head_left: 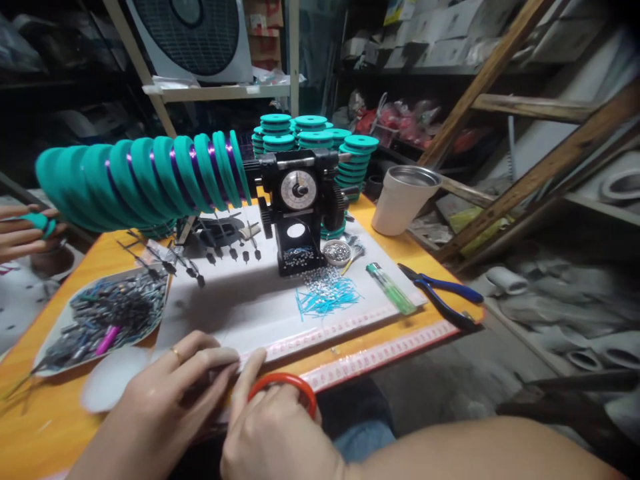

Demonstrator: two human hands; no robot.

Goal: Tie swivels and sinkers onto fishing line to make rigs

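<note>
My right hand (pixel 280 427) grips scissors by their red handle (pixel 287 379); the blades are hidden. Beside it my left hand (pixel 180 387), a ring on one finger, has its fingers pressed together at the board's near edge; what they hold is hidden. On the white board (pixel 225 307) in front stands a black winding machine (pixel 300 200) with a dial. Its shaft carries a long row of teal spools (pixel 155 173) wound with purple line, and small dark weights hang below. Near its foot lie blue tube pieces (pixel 327 297) and many tiny silvery beads (pixel 325 277).
A tray of small dark parts (pixel 125 293) and a whitish lid (pixel 115 377) are at left. A lighter (pixel 393 290), pliers (pixel 445 290) and a white cup (pixel 403 200) stand or lie at right. Teal spools (pixel 357 157) are stacked behind. Another person's hand (pixel 25 233) holds teal spools.
</note>
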